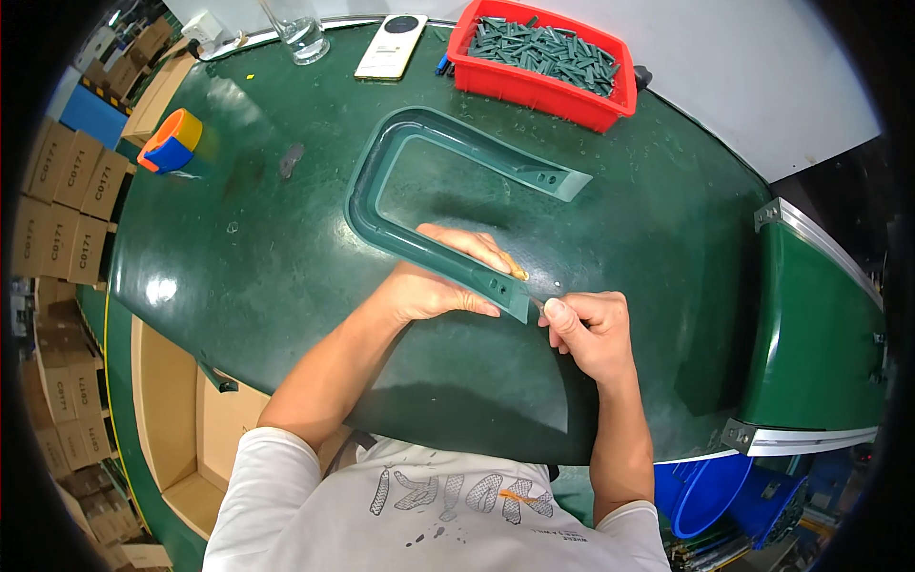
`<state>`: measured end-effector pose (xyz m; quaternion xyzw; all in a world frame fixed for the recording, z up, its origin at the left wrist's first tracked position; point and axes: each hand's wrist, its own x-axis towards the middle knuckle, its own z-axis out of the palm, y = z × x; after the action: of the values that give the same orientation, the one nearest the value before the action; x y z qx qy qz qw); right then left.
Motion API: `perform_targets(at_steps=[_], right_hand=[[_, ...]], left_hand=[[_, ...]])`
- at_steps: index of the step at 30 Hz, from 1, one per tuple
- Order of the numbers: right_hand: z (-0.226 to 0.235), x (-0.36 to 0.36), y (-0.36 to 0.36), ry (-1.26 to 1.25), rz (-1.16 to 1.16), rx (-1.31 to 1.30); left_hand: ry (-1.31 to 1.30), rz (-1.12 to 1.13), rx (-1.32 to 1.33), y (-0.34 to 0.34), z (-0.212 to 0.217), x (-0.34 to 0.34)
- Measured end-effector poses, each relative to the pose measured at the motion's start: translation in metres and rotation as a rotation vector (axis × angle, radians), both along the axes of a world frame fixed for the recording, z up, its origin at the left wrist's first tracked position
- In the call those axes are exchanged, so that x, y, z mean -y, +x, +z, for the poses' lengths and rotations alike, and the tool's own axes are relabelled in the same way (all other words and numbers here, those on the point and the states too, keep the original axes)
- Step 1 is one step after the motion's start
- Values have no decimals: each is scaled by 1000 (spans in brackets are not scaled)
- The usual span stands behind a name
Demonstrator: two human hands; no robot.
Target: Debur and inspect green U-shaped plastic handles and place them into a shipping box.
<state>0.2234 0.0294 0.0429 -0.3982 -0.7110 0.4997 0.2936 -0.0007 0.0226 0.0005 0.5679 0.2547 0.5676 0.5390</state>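
Note:
A green U-shaped plastic channel [367, 191] is held above the table, its bend to the left and its two arms running right. My left hand [438, 281] is closed around the nearer arm close to its end, with the thumb below and the fingers on the far side. Something yellowish covers one of its fingertips. My right hand [591, 329] is pinched on a small, thin, blade-like tool [538, 303], whose tip is at the end of that nearer arm. Most of the tool is hidden by the fingers. The farther arm's end [562, 181] is free of both hands.
On the green table [229, 286], a red bin [534, 95] of small green strips stands at the back, beside a phone [392, 48] and a clear glass vessel [305, 43]. A tape roll [173, 143] lies at left. An open carton [167, 381] is at lower left; a conveyor [820, 334] is at right.

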Motion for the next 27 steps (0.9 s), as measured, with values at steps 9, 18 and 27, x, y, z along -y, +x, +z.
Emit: perform_targets(at_steps=[9, 18, 27], right_hand=[[2, -3, 4, -89, 146, -14], [-16, 6, -12, 251, 384, 179], [-12, -2, -6, 505, -182, -118]], left_hand=[[18, 1, 11, -1, 0, 0], [-339, 192, 193, -6, 0, 7], [-329, 218, 90, 1, 6, 10]])
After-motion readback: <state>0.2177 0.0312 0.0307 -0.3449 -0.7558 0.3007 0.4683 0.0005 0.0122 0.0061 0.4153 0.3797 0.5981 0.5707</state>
